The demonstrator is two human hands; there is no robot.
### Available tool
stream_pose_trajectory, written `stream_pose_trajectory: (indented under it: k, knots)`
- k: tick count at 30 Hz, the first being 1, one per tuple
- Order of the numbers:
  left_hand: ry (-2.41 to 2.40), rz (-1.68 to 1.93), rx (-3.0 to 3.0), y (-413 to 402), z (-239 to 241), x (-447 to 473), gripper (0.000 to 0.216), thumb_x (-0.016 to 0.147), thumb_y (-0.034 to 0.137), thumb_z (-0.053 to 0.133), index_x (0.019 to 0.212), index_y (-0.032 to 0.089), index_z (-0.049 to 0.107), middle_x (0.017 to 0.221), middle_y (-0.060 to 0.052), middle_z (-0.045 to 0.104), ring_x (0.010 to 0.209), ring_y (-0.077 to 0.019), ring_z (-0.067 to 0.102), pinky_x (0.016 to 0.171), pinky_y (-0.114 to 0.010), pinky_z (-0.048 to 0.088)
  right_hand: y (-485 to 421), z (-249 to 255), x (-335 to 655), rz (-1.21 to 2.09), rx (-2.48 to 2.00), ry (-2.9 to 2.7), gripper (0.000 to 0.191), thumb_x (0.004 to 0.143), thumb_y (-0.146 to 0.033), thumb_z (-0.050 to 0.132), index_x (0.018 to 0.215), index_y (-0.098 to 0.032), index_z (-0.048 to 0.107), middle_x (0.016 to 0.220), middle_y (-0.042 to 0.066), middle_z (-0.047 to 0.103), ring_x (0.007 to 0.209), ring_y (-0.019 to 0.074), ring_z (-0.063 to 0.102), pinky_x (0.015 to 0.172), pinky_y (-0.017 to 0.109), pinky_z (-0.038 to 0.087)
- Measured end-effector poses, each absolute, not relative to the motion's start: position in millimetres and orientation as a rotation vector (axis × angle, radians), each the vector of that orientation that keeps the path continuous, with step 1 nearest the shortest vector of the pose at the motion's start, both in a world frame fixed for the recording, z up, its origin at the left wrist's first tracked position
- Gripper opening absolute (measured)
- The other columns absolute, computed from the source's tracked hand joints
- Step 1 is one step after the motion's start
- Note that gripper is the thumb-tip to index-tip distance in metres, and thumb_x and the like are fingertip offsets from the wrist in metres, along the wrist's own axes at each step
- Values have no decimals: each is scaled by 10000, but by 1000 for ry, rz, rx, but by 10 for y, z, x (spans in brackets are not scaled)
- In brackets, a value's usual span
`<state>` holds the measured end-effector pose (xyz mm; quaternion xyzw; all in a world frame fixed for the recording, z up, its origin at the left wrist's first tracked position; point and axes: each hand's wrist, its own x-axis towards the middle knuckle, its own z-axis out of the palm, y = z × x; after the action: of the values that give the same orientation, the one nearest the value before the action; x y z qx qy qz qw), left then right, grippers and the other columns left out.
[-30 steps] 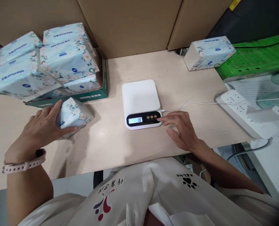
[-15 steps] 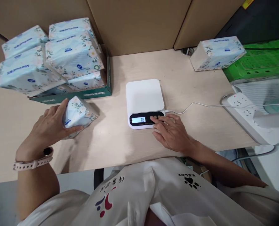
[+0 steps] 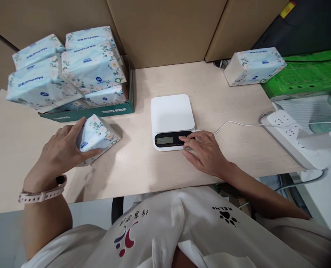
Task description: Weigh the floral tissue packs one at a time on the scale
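Note:
A white digital scale [image 3: 172, 113] lies flat on the table, its platform bare and its small display [image 3: 164, 140] unlit. My right hand [image 3: 206, 154] rests at the scale's front right corner. Its index fingertip touches the black button panel, and the fingers are apart with nothing held. On the left, my left hand [image 3: 62, 149] grips a pack of tissues [image 3: 97, 134] with white and blue floral wrapping, thumb along the near side and fingers over the far side. That pack is on the table, just in front of a green carton [image 3: 98, 112] stacked with more tissue packs [image 3: 93, 67].
Another tissue pack [image 3: 259, 67] stands at the back right beside a green crate [image 3: 307, 74]. A white cable [image 3: 238, 123] runs from the scale toward a power strip [image 3: 284, 123] on the right. Large brown cardboard boxes [image 3: 165, 33] line the back of the table.
The scale's display was lit and read about 1.8; now its backlight is off. My right index finger stays at the buttons, and my left hand keeps its hold. The view has shifted slightly.

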<state>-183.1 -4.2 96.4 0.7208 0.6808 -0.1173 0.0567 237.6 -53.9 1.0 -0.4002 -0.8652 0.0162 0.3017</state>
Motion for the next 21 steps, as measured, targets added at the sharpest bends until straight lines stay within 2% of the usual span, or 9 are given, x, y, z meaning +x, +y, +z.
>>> stream_pose_trajectory:
  k: [7, 16, 21]
  knots:
    - [2089, -282, 2302, -202, 1050, -1826, 1085, 885, 735, 610, 1738, 216, 186, 1419, -233, 575, 1331, -512, 576, 963, -672, 576, -575, 28, 2334, -80, -1066, -2330, 70, 1046, -267, 601, 1068, -201, 612, 1191, 56, 830, 1076, 238, 714, 1043, 420, 389]
    - [2104, -276, 2334, -259, 1081, -1813, 1099, 852, 749, 589, 1739, 221, 210, 1421, -226, 572, 1282, -512, 599, 980, -676, 570, -592, 45, 2315, -93, -1079, -2309, 70, 1042, -277, 607, 1019, -218, 578, 1190, 55, 832, 1066, 231, 716, 1047, 429, 393]
    - [2143, -273, 2287, -284, 1123, -1771, 1111, 827, 754, 562, 1733, 202, 232, 1434, -239, 571, 1318, -527, 587, 980, -701, 566, -552, 34, 2378, -172, -1108, -2128, 46, 1026, -253, 601, 990, -237, 577, 987, 18, 833, 990, 220, 703, 961, 406, 426]
